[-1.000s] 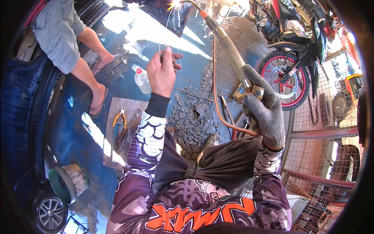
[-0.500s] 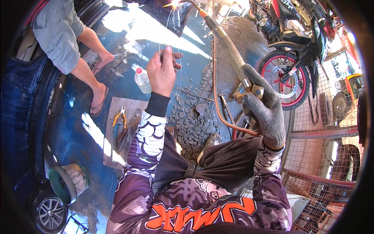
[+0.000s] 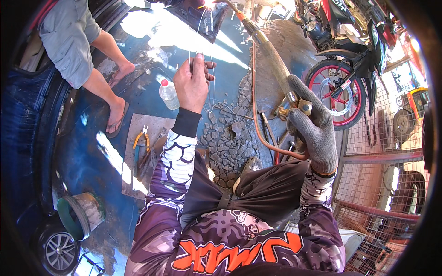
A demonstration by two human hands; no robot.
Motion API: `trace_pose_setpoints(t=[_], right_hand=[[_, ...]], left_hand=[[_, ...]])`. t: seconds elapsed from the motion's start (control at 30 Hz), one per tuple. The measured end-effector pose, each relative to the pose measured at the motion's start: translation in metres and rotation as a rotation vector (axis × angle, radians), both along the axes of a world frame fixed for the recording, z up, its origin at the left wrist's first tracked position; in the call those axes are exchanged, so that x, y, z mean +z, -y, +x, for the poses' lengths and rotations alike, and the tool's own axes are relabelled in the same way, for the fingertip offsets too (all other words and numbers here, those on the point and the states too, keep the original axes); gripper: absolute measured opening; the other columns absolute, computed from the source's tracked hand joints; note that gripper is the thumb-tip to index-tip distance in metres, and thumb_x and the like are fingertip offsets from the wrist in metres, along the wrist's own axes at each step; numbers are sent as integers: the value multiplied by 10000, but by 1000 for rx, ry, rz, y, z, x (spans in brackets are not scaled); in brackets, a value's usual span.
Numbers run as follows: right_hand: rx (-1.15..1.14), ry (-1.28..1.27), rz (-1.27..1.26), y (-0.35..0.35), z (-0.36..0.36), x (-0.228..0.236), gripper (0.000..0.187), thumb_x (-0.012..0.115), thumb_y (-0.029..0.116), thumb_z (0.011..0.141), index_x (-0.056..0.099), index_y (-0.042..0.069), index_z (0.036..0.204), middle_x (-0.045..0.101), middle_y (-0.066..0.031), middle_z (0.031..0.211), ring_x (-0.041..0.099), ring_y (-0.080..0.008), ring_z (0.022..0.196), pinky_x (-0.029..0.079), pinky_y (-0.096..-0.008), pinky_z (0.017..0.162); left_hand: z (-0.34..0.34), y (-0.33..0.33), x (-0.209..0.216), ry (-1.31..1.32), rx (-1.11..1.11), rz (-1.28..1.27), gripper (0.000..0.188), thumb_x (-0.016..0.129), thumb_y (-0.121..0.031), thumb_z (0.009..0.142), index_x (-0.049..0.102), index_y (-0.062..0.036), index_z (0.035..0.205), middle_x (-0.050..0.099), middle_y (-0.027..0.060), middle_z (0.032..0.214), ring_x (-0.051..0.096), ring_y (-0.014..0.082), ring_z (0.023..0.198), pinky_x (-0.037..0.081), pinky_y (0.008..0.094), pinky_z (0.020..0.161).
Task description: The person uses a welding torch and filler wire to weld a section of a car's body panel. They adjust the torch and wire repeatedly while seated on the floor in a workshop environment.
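Note:
My bare left hand (image 3: 192, 87) pinches a thin looped wire (image 3: 200, 27) between thumb and fingers; the wire's upper end runs up to the torch tip. In a grey knit glove, my right hand (image 3: 315, 126) is closed around the lower end of a brass gas torch (image 3: 271, 55), beside its valve knobs. The torch slants up and to the left, and a bright glow shows at its nozzle near the top edge. A reddish-brown hose (image 3: 255, 106) curves away from the torch's base. Part of a dark panel (image 3: 212, 23) lies behind the glow.
A person's bare legs (image 3: 108, 87) stand at the left beside a dark blue car body (image 3: 23, 138). On a board (image 3: 133, 184) lie orange-handled pliers (image 3: 142, 138). A plastic bottle (image 3: 169, 95), broken rubble (image 3: 230, 142), a bucket (image 3: 80, 216) and a motorcycle (image 3: 338, 87) surround me.
The torch has shifted very slightly, and the flame at its tip looks smaller. My left hand stays almost still with the wire.

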State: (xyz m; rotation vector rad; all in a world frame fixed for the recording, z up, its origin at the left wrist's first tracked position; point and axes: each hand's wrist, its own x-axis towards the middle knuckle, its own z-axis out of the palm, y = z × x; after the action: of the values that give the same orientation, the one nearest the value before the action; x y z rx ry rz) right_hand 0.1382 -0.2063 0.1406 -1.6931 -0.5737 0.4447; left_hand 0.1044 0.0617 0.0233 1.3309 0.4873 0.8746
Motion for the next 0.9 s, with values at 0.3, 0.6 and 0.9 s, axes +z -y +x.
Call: trace_pose_setpoints(t=[0.3, 0.6, 0.9], right_hand=[[-4, 44, -30, 1, 2, -1, 630, 736, 71, 954, 508, 39, 1540, 694, -80, 1201, 616, -42, 777, 545, -197, 647], [0, 16, 6, 3, 0, -1, 628, 739, 78, 954, 512, 42, 1538, 698, -81, 1201, 620, -45, 787, 545, -200, 646], [-4, 67, -36, 1, 1, 0, 615, 731, 57, 956, 519, 44, 1534, 695, -69, 1201, 613, -39, 809, 545, -196, 665]], left_hand=[[1, 1, 1, 21, 5, -1, 411, 532, -271, 1101, 612, 20, 823, 722, 110, 786, 656, 116, 605, 530, 280, 551], [1, -1, -2, 21, 13, 53, 446, 518, -346, 1107, 574, -61, 769, 785, 128, 882, 695, 121, 586, 507, 252, 530], [0, -1, 1, 19, -4, 2, 411, 525, -291, 1103, 604, 15, 841, 747, 122, 823, 640, 112, 569, 500, 268, 523]])
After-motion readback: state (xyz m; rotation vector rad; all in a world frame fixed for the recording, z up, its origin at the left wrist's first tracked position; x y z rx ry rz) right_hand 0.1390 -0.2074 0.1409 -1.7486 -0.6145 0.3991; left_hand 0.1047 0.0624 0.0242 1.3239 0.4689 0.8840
